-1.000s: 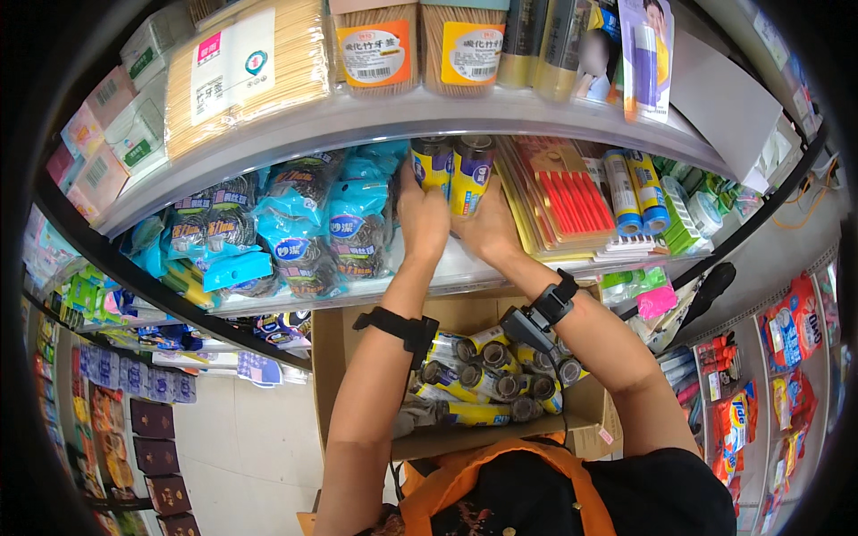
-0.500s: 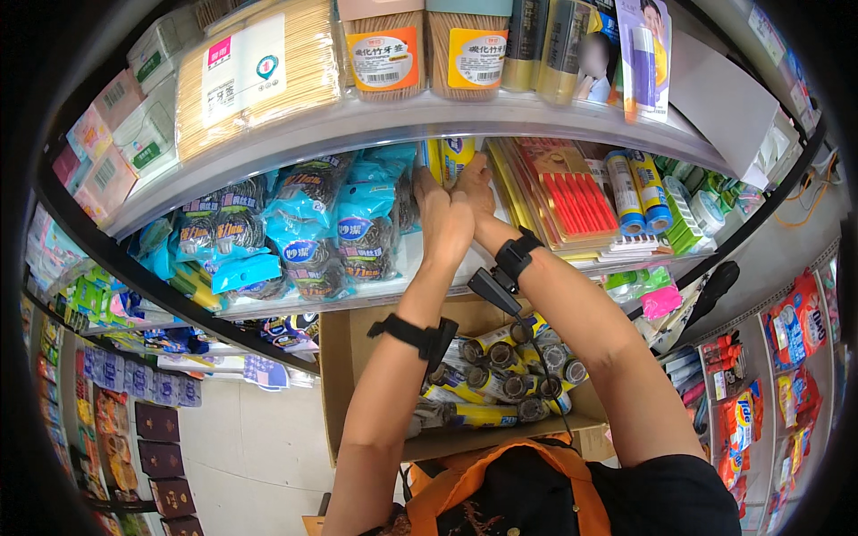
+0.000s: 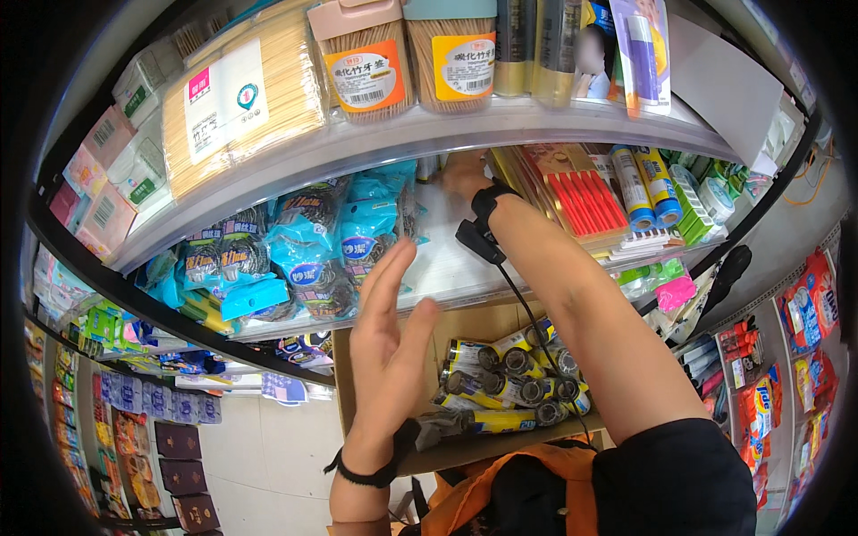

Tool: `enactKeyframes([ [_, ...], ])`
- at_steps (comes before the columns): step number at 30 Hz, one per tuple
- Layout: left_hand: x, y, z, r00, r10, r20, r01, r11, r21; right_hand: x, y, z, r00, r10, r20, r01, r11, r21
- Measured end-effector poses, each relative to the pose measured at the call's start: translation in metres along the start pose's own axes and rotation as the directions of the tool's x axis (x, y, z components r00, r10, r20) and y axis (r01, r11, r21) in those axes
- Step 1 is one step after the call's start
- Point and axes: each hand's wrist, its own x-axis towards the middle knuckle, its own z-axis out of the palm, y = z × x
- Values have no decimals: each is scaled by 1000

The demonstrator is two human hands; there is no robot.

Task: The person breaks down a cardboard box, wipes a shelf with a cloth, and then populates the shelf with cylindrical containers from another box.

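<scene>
My left hand [image 3: 389, 344] is raised in front of the shelf, above the left side of a cardboard box [image 3: 347, 375]. Its fingers are stretched out and the thumb stands apart; nothing is in it. My right hand [image 3: 465, 179] reaches into the back of the shelf compartment [image 3: 442, 255], under the upper shelf's edge. Its fingers are mostly hidden, so what they hold, if anything, does not show. Beside it on the left, the end of a dark roll [image 3: 429, 170] partly shows. Inside the box lie several dark rolls with yellow labels [image 3: 514, 420].
Blue packs of steel scourers [image 3: 308, 241] stand left of the compartment. Red-fronted flat packs [image 3: 581, 201] and yellow-and-blue rolls [image 3: 657, 188] sit to the right. The upper shelf's edge [image 3: 536, 125] overhangs my right hand and carries toothpick tubs [image 3: 451, 54].
My left hand has left the compartment, moving down toward me and opening. The right hand stays at the back. The yellow pack seen between both hands no longer shows.
</scene>
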Motion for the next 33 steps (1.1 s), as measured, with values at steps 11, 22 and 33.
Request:
enactKeyframes([
  [11,-35,2,-38,984,-156,-83,158,987,20,-6,-12,6,932,-358,-45,360,914,186],
  [22,-55,-5,-49,962,-254,-99,250,967,-47,74,47,23,861,-508,-10,424,729,-538],
  [33,-52,-31,-29,930,-286,232,198,920,338,12,-18,-56,980,-190,68,192,981,-37],
])
